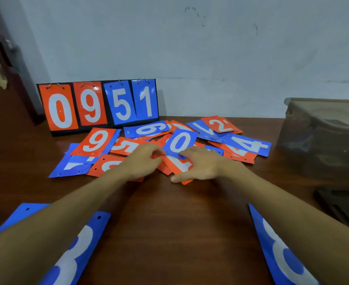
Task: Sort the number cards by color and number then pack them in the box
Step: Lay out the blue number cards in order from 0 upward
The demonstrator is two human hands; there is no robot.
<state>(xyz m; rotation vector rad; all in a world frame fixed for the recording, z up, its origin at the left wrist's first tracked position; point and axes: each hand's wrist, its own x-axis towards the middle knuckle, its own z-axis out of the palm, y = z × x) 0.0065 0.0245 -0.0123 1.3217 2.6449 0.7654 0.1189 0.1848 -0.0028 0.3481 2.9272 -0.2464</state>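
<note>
Hidden: my left forearm covers much of the blue 8 card (83,239) near me; right forearm crosses the other near blue card (280,256), digit cut off at frame edge.
Pile: loose red and blue number cards (161,140) overlap mid-table (169,212); many digits partly buried.
Readable: red 9 (95,141), blue 0 (179,144), blue 4 (249,145), red 2 (220,124), blue 6 (149,128).
Left hand (142,161): fingers curled down on red cards in the pile; real grip unclear.
Right hand (200,164): fingers flat, spread on a red card (179,165), fingertips at blue 0 edge, thumb out; nothing lifted.
Box (321,136): clear plastic, right side, apart from the pile; contents blurred.
Scoreboard (99,105): upright at wall, shows 0 9 5 1.
</note>
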